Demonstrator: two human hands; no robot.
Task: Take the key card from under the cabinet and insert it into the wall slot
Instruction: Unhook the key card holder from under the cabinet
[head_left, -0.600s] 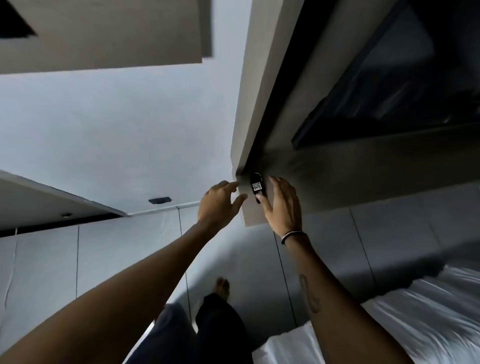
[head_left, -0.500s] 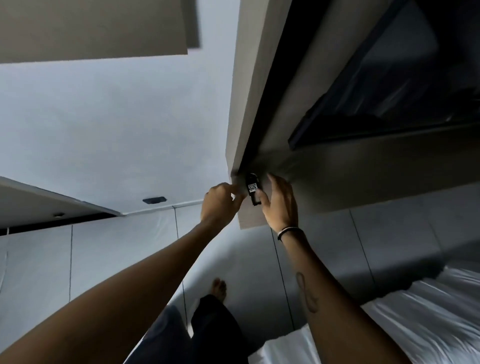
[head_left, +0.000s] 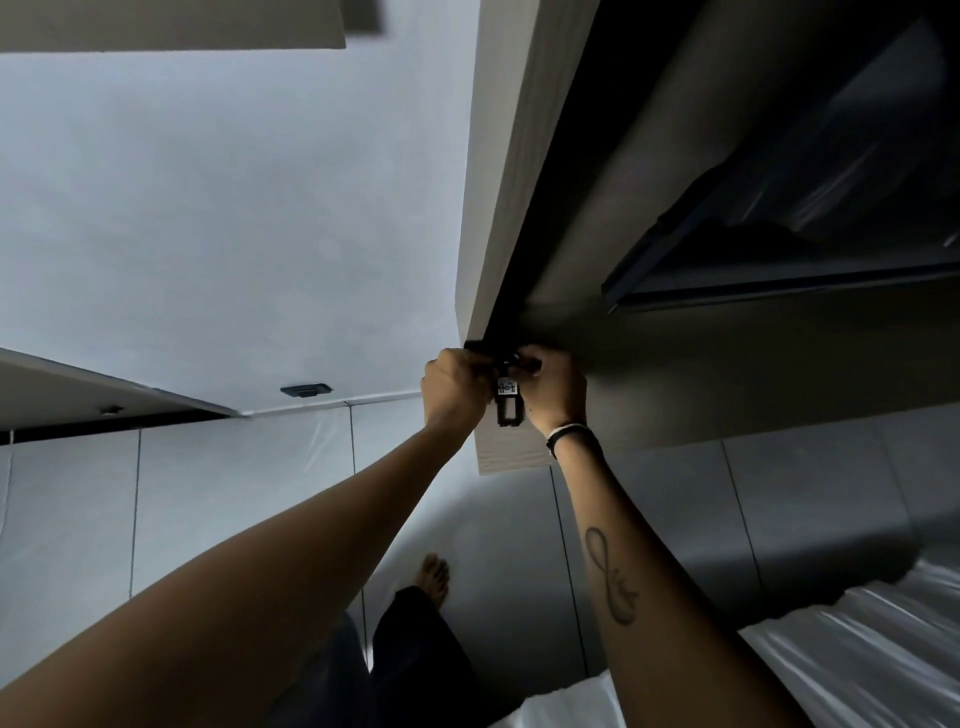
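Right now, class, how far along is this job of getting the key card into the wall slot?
Done: both hands have reached the cabinet's bottom corner. In hand: the left hand and right hand are closed on a small black tag with a white label, at the cabinet's lower edge. Whether it has come free cannot be told. Left: carrying it to the wall slot and inserting it; no slot can be made out.

Open room left beneath the cabinet (head_left: 511, 452) corner, way upward blocked by its dark underside, bed (head_left: 857, 649) met lower right.
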